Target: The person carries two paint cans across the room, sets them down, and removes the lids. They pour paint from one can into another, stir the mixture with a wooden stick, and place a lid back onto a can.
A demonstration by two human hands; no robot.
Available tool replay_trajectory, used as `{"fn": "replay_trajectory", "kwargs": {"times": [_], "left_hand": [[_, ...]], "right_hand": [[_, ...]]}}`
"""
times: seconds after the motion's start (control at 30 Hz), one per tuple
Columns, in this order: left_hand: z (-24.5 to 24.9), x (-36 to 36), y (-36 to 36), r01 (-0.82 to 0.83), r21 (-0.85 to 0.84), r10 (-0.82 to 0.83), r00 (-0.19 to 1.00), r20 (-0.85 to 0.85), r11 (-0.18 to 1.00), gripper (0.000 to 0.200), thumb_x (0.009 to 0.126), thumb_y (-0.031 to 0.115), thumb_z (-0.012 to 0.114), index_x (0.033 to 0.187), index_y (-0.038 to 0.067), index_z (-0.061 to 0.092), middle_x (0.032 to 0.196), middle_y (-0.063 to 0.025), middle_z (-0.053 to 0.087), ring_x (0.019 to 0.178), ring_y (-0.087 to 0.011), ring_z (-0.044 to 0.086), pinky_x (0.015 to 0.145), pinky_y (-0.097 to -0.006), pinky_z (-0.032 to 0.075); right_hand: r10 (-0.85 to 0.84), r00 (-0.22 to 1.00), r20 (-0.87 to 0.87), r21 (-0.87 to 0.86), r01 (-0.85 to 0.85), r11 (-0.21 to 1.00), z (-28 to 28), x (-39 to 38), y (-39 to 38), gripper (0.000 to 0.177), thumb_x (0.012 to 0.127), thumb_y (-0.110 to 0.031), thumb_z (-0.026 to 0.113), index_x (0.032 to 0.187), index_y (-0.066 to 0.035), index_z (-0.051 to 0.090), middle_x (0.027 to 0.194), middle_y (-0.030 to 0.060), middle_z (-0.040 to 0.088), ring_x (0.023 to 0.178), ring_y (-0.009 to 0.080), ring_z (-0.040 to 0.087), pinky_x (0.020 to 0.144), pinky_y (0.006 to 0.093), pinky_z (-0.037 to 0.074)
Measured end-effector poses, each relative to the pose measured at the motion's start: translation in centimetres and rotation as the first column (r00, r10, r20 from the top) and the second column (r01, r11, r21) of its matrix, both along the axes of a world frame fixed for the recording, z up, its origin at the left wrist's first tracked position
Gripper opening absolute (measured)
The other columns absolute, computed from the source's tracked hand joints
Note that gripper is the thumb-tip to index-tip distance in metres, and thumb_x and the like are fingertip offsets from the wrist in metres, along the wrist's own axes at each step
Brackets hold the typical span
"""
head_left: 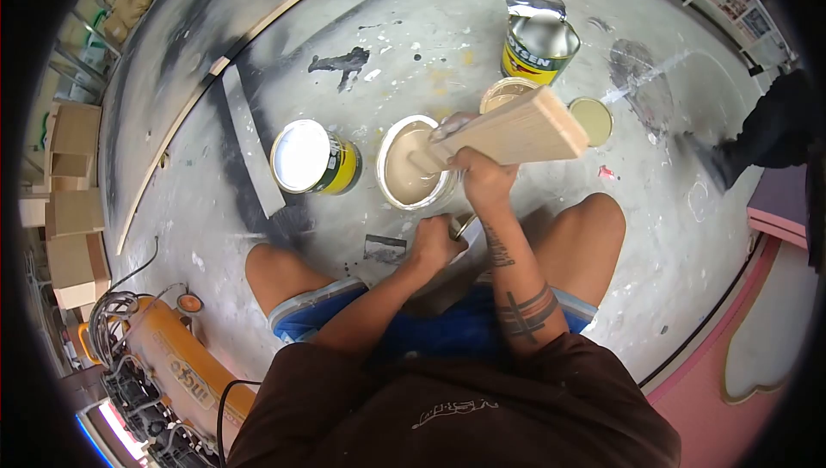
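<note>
My right hand [487, 177] is closed around a pale wooden board [525, 131], tilted over a white-rimmed bucket [379, 167] of beige paint [406, 165]. The board's lower end reaches the paint, where a beige strip shows. My left hand [437, 243] is closed below the bucket, between my knees. A thin, shiny-edged thing [467, 226] sticks out of its fist; I cannot tell what it is. To the left of the bucket stands a paint can [344, 167] with a bright white top. A smaller tub [508, 94] of beige paint sits partly behind the board.
An opened paint can [540, 46] with its lid bent up stands at the back, near a round lid [591, 121]. Wooden strips [249, 137] lie on the left. An orange compressor [176, 347] is at lower left. A person's dark-clothed leg [766, 128] is at right.
</note>
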State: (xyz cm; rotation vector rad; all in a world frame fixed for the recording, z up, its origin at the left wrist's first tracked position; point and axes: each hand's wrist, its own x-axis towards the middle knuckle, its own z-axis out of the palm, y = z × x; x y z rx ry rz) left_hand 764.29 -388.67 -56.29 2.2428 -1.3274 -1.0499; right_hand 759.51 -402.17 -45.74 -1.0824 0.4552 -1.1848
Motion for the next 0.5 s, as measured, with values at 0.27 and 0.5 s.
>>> {"fn": "replay_trajectory", "kwargs": {"times": [0.27, 0.5], "left_hand": [[7.6, 4.7, 7.5, 0.147, -0.008, -0.145, 0.983, 0.115, 0.989, 0.051, 0.066, 0.018, 0.085, 0.109, -0.002, 0.067, 0.111, -0.0246, 0.067, 0.102, -0.0404, 0.065, 0.091, -0.0453, 0.053], [18.5, 10.9, 11.3, -0.082, -0.045, 0.092, 0.952, 0.291, 0.996, 0.03, 0.068, 0.01, 0.08, 0.095, 0.0, 0.071, 0.089, -0.0206, 0.071, 0.082, -0.0379, 0.069, 0.075, -0.0431, 0.055]], "right_hand": [[-0.08, 0.996, 0.024, 0.102, 0.077, 0.992, 0.8, 1.3, -0.8, 0.04, 0.058, 0.005, 0.051, 0.096, 0.006, 0.06, 0.09, 0.0149, 0.067, 0.082, 0.026, 0.067, 0.075, 0.0351, 0.055], [-0.113, 0.98, -0.162, 0.043, 0.121, 0.992, 1.4, 2.6, -0.3, 0.028, 0.057, 0.005, 0.054, 0.084, 0.005, 0.059, 0.084, 0.0124, 0.067, 0.075, 0.0223, 0.064, 0.07, 0.0324, 0.052]]}}
